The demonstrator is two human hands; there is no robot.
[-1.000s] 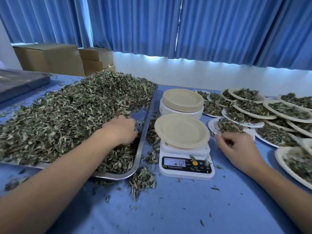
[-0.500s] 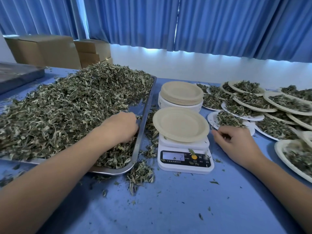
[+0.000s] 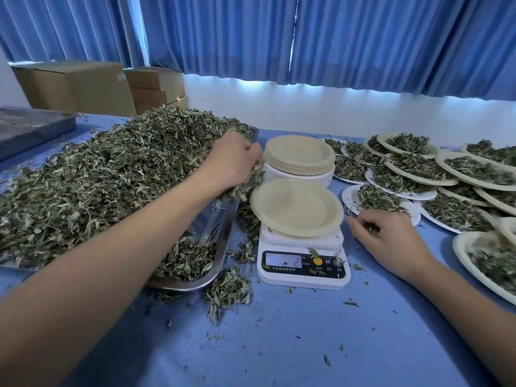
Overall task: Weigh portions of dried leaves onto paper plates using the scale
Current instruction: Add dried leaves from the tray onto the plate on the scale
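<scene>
A big heap of dried leaves [image 3: 92, 177] fills a metal tray [image 3: 223, 238] on the left. My left hand [image 3: 231, 163] is raised above the tray's right rim and grips a handful of leaves, with bits hanging below the fingers beside the scale. An empty beige paper plate [image 3: 297, 208] sits on the white scale [image 3: 303, 261]. My right hand [image 3: 391, 236] rests on the blue tabletop just right of the scale, fingers loosely curled and holding nothing.
A stack of empty plates [image 3: 300, 159] stands behind the scale. Several plates filled with leaves [image 3: 418, 174] overlap at the right. Cardboard boxes [image 3: 75, 88] sit at the back left. Spilled leaves [image 3: 227, 291] lie in front of the tray.
My left hand has lifted out of the tray with a handful of leaves and moved up and right toward the scale. My right hand has stayed beside the scale.
</scene>
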